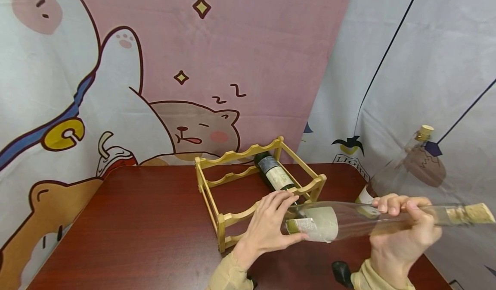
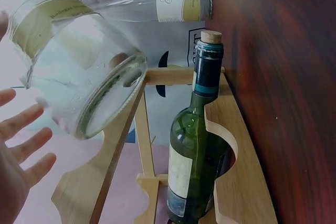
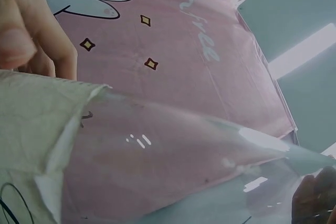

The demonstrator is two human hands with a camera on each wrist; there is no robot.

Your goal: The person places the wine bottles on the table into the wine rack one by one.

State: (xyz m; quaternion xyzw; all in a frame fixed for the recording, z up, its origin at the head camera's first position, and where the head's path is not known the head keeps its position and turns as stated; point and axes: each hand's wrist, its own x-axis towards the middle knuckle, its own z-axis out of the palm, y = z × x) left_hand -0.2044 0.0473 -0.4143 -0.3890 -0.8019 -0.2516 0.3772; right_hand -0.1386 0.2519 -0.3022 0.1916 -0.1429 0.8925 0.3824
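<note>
A clear glass bottle (image 1: 352, 221) with a pale label and a cork lies nearly level in the air, its neck to the right. My right hand (image 1: 404, 232) grips it round the shoulder and neck. At the base end is my left hand (image 1: 267, 225), fingers spread above the bottle and thumb by the label; the left wrist view shows these fingers fairly straight beside the glass base. Behind it stands a wooden wine rack (image 1: 228, 216). In the rack's right side lies a corked green wine bottle (image 2: 191, 145), label showing.
Another clear corked bottle (image 1: 412, 160) stands upright on the right of the dark red table (image 1: 147, 221), partly hidden by my right hand. A printed cloth (image 1: 263, 66) hangs close behind the table and along its right side.
</note>
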